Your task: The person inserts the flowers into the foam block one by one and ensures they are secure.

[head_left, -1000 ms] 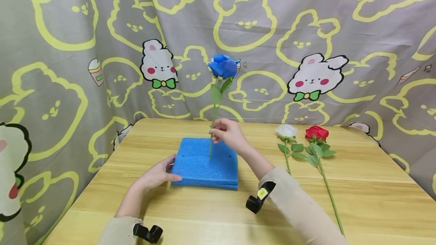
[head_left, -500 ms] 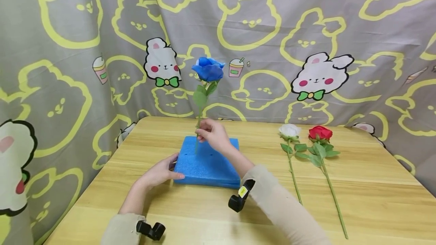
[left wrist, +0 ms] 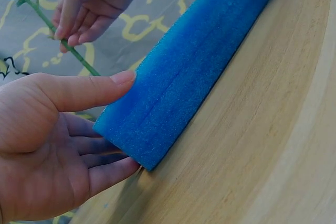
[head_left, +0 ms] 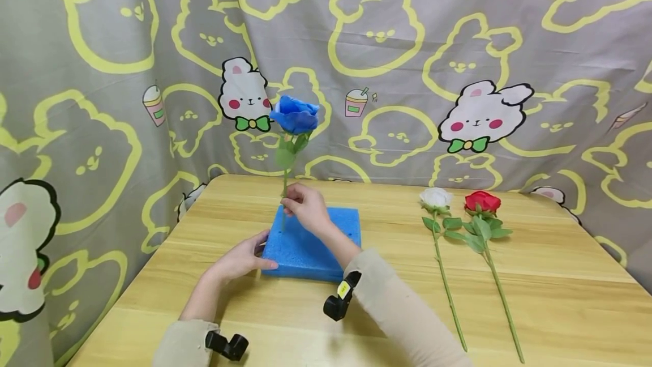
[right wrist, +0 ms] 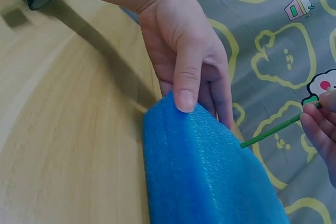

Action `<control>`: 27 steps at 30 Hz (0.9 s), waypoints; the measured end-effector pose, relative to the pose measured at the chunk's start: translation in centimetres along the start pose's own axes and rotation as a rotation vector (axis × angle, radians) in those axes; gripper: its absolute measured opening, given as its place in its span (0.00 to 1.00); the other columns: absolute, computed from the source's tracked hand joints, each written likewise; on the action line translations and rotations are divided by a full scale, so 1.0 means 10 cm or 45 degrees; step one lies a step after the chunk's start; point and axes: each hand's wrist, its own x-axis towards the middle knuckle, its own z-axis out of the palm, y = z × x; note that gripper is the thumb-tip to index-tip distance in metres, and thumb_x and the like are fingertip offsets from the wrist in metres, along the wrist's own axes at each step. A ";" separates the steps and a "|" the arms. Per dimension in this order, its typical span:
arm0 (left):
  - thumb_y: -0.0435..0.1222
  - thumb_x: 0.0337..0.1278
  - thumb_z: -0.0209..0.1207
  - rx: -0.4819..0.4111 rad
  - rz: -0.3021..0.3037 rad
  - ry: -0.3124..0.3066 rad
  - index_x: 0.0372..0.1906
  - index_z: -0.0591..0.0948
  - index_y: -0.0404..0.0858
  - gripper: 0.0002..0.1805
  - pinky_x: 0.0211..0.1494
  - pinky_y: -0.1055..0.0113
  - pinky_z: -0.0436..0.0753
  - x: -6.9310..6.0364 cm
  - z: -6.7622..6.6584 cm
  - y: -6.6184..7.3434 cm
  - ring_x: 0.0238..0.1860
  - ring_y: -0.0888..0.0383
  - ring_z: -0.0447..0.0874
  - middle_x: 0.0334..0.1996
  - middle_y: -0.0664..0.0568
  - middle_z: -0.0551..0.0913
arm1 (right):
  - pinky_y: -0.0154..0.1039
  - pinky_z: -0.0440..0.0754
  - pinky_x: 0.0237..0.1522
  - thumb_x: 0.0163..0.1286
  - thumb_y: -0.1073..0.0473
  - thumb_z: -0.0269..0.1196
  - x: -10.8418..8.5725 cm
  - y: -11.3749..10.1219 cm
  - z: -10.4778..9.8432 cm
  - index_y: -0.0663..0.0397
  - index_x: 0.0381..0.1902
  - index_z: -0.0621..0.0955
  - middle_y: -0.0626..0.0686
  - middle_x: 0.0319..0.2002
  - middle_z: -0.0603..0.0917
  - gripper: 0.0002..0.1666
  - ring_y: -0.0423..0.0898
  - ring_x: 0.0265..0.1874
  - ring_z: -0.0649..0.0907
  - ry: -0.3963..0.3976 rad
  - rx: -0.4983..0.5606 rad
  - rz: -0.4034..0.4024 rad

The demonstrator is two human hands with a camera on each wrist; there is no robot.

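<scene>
The right hand (head_left: 308, 208) pinches the green stem of the blue rose (head_left: 295, 115), which stands nearly upright over the back left of the blue foam block (head_left: 311, 251). In the right wrist view the stem (right wrist: 273, 131) meets the upper face of the foam (right wrist: 194, 182); whether its tip is in a hole, I cannot tell. At the block's left front corner the left hand (head_left: 239, 259) holds on. In the left wrist view its thumb (left wrist: 94, 90) lies on the foam's edge, with the other fingers along the side and partly hidden behind the block.
On the right of the wooden table (head_left: 397, 310) lie a white rose (head_left: 435, 198) and a red rose (head_left: 482, 203), stems toward the front. A patterned curtain (head_left: 305, 16) hangs behind the table and at its left. Small black devices are strapped at both wrists.
The right hand has moved left with the blue rose, from the middle of the foam block to its left part, and the flower is slightly lower. The left hand has kept its place on the block.
</scene>
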 end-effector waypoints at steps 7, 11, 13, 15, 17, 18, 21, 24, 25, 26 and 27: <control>0.37 0.49 0.67 0.013 -0.012 0.020 0.69 0.48 0.23 0.51 0.66 0.46 0.58 0.00 0.01 0.00 0.66 0.35 0.54 0.68 0.30 0.51 | 0.37 0.83 0.31 0.66 0.68 0.58 0.01 0.02 0.06 0.67 0.45 0.79 0.59 0.35 0.83 0.11 0.46 0.28 0.83 0.009 -0.011 -0.002; 0.37 0.49 0.67 0.028 -0.005 0.024 0.68 0.48 0.22 0.50 0.65 0.45 0.59 -0.01 0.01 0.02 0.66 0.34 0.55 0.68 0.29 0.52 | 0.39 0.84 0.31 0.66 0.68 0.58 0.00 0.03 0.07 0.67 0.45 0.79 0.59 0.35 0.83 0.11 0.48 0.28 0.84 0.025 -0.015 -0.014; 0.36 0.49 0.67 0.029 -0.004 0.025 0.68 0.48 0.21 0.50 0.65 0.45 0.60 -0.02 0.01 0.03 0.65 0.34 0.55 0.67 0.28 0.52 | 0.40 0.83 0.32 0.66 0.68 0.58 0.00 0.03 0.08 0.67 0.45 0.79 0.58 0.34 0.83 0.11 0.47 0.28 0.84 0.024 -0.033 -0.017; 0.36 0.49 0.66 0.023 -0.002 0.018 0.68 0.48 0.22 0.50 0.65 0.45 0.59 -0.03 0.01 0.03 0.65 0.34 0.55 0.67 0.28 0.52 | 0.40 0.83 0.32 0.66 0.68 0.58 -0.01 0.04 0.09 0.65 0.43 0.80 0.57 0.34 0.83 0.10 0.45 0.28 0.83 0.015 -0.054 -0.014; 0.36 0.49 0.66 0.018 0.000 0.014 0.68 0.47 0.22 0.50 0.65 0.45 0.59 -0.03 0.01 0.03 0.66 0.34 0.55 0.67 0.28 0.52 | 0.39 0.83 0.32 0.66 0.67 0.58 -0.02 0.05 0.09 0.65 0.43 0.80 0.56 0.33 0.83 0.09 0.43 0.27 0.83 0.000 -0.083 -0.012; 0.36 0.49 0.66 0.019 0.002 0.011 0.69 0.47 0.22 0.50 0.65 0.45 0.59 -0.03 0.01 0.03 0.66 0.34 0.55 0.68 0.28 0.52 | 0.37 0.83 0.31 0.66 0.67 0.58 -0.03 0.05 0.10 0.64 0.43 0.80 0.55 0.33 0.83 0.09 0.42 0.27 0.83 -0.008 -0.098 -0.009; 0.36 0.49 0.66 0.007 0.000 0.012 0.69 0.47 0.23 0.50 0.65 0.45 0.59 -0.02 0.01 0.02 0.66 0.34 0.54 0.68 0.29 0.51 | 0.34 0.82 0.29 0.66 0.66 0.58 -0.03 0.07 0.11 0.62 0.42 0.80 0.54 0.32 0.83 0.08 0.42 0.27 0.83 -0.025 -0.131 -0.007; 0.36 0.49 0.67 0.003 -0.004 0.019 0.69 0.48 0.23 0.50 0.65 0.45 0.59 -0.01 0.01 0.01 0.66 0.34 0.54 0.68 0.30 0.51 | 0.32 0.81 0.28 0.66 0.66 0.58 -0.02 0.08 0.11 0.60 0.41 0.81 0.53 0.30 0.83 0.07 0.43 0.26 0.83 -0.035 -0.164 -0.006; 0.36 0.48 0.67 -0.005 -0.007 0.022 0.69 0.48 0.24 0.50 0.66 0.45 0.58 -0.01 0.01 0.00 0.66 0.35 0.54 0.68 0.30 0.52 | 0.31 0.80 0.27 0.66 0.66 0.58 -0.02 0.08 0.11 0.59 0.40 0.81 0.52 0.30 0.83 0.07 0.43 0.26 0.83 -0.036 -0.173 -0.008; 0.36 0.48 0.67 -0.004 -0.007 0.022 0.69 0.48 0.24 0.50 0.66 0.46 0.58 0.00 0.01 0.00 0.66 0.35 0.54 0.68 0.30 0.51 | 0.31 0.80 0.27 0.66 0.66 0.59 -0.02 0.08 0.11 0.59 0.39 0.81 0.52 0.29 0.83 0.06 0.43 0.25 0.83 -0.035 -0.185 -0.012; 0.36 0.49 0.67 -0.002 -0.007 0.020 0.69 0.48 0.24 0.50 0.66 0.46 0.58 0.00 0.01 0.00 0.66 0.35 0.54 0.68 0.30 0.51 | 0.30 0.80 0.26 0.66 0.66 0.59 -0.02 0.09 0.11 0.59 0.39 0.81 0.52 0.28 0.83 0.06 0.43 0.25 0.83 -0.036 -0.195 -0.012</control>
